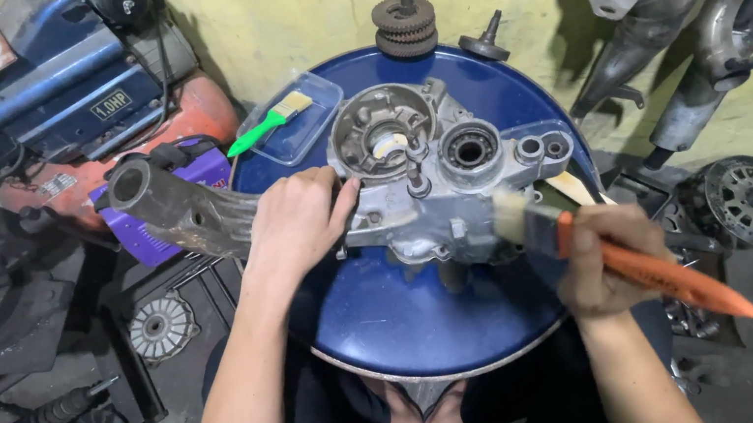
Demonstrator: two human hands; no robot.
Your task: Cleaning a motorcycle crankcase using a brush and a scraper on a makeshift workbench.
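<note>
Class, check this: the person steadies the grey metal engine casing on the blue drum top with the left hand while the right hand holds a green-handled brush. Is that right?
Not quite. In the head view the right hand holds an orange-handled brush; the green-handled brush lies in the clear plastic tray. The left hand does steady the grey metal engine casing on the blue drum top.

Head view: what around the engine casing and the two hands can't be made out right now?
- Engine casing: left edge hidden under the left hand.
- Brush: middle of its orange handle covered by the right hand; bristles motion-blurred.
- Blue drum top: near rim hidden by the person's arms.
</note>
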